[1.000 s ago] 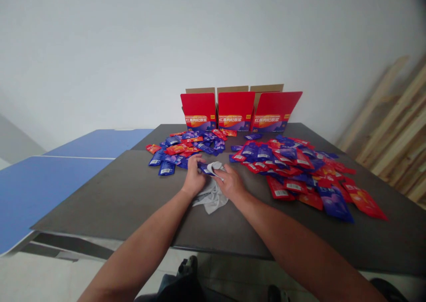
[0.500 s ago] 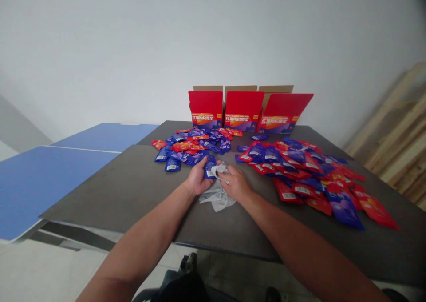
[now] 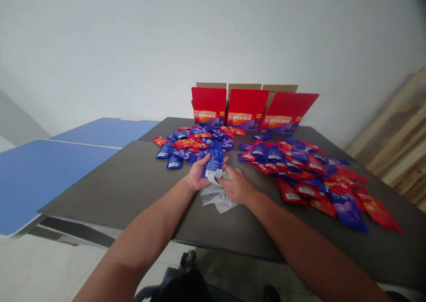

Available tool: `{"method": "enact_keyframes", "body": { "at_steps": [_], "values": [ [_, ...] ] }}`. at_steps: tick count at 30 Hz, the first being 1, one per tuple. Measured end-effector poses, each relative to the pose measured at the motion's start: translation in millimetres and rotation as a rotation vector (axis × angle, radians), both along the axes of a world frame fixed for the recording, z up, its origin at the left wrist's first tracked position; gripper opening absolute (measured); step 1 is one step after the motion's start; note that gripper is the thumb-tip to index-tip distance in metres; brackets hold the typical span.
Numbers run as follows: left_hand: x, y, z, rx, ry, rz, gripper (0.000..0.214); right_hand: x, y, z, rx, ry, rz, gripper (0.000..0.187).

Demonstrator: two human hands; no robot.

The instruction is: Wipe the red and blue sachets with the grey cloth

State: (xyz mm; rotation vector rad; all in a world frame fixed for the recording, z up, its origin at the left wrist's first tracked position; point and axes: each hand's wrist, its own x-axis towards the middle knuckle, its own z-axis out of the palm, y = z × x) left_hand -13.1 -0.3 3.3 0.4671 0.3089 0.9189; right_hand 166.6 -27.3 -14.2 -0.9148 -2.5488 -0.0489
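Note:
A blue pouch point(image 3: 214, 160) with white print and a barcode lies across the palm of my left hand point(image 3: 199, 174), thumb along its edge. In my right hand point(image 3: 237, 185) a light grey cloth point(image 3: 219, 200) is bunched, one fold pressed against the pouch's lower end. The rest of the cloth hangs down to the table. Just beyond my left hand spreads a loose pile of blue and red pouches point(image 3: 191, 143). A larger heap of red and blue pouches point(image 3: 299, 165) lies to the right of my right hand.
Three red cartons with raised flaps, a left one point(image 3: 209, 107), a middle one point(image 3: 248, 109) and a right one point(image 3: 288, 113), stand at the back of the dark table point(image 3: 133, 191). A blue table point(image 3: 63, 173) adjoins on the left. Wooden boards point(image 3: 396, 137) lean at the right.
The blue pouch shows more of its printed face now, and the cloth has shifted to its lower end. The camera view has moved slightly.

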Motion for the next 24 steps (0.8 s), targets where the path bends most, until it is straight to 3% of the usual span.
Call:
{"method": "enact_keyframes", "body": {
  "at_steps": [11,18,24],
  "values": [
    [2.9,1.7,-4.2,0.065,0.031,-0.056,0.044,0.8,-1.9,10.7,-0.044,-0.043,-0.278,0.05],
    [0.7,-0.3,-6.7,-0.074,0.155,-0.046,0.031,1.7,0.3,11.2,-0.047,-0.043,-0.412,0.051],
    [-1.7,-0.9,-5.0,-0.083,0.223,-0.066,0.026,4.4,3.9,9.6,-0.042,-0.039,-0.512,0.052]
  ]
}}
